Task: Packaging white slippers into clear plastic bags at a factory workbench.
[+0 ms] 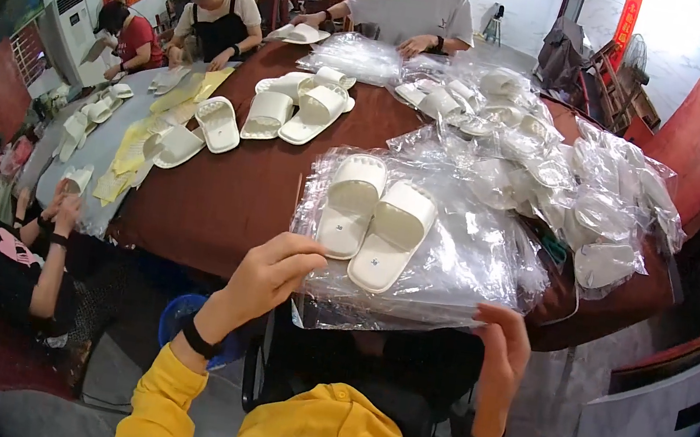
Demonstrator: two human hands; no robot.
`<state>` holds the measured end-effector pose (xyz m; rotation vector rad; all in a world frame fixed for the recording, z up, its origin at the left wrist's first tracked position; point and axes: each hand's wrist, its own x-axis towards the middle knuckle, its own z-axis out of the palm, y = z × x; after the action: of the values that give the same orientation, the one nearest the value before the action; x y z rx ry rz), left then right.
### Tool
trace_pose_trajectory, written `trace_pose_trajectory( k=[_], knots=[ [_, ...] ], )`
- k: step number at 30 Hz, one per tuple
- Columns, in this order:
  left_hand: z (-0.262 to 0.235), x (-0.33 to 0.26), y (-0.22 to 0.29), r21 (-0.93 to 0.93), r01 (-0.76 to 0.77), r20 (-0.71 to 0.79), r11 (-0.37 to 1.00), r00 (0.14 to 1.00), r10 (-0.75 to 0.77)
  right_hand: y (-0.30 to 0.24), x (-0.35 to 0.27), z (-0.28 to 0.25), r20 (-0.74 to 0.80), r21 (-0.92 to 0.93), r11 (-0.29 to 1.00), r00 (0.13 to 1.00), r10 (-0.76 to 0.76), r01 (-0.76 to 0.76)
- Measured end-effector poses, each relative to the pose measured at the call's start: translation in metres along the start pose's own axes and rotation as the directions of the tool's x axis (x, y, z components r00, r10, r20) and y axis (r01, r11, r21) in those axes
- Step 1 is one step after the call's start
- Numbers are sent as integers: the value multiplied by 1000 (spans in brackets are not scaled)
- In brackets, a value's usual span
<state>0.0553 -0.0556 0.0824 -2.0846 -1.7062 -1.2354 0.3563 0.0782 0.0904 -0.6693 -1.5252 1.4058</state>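
Note:
A pair of white slide slippers lies side by side on clear plastic bags [459,259] at the table's near edge. My left hand [272,272] is closed, its thumb and fingers pinched at the heel of the left slipper [342,226]. The right slipper [391,240] rests beside it, toe pointing away from me. At the near right corner of the top bag, my right hand [502,340] is closed with thumb and fingers on the bag's edge.
A heap of bagged slippers [543,160] covers the right side of the brown table [192,207]. Loose slippers [315,112] stand left of centre. More flat bags [353,57] lie at the far side. Co-workers [22,255] sit and stand around the left and far edges.

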Motion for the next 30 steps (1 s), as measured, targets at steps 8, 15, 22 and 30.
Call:
trace_pose_trajectory(
  k=[8,15,22,30],
  knots=[
    [26,15,-17,-149,-105,184,983,974,132,46,72,49,390,-193,971,919,-55,141],
    [43,27,-44,-283,-70,264,957,953,148,82,102,76,533,-558,778,843,70,289],
    [52,32,-66,-308,12,355,951,929,103,106,106,94,520,-721,503,852,-61,477],
    [62,57,-97,-53,38,337,998,941,-18,101,121,117,422,-884,247,904,63,396]
  ],
)
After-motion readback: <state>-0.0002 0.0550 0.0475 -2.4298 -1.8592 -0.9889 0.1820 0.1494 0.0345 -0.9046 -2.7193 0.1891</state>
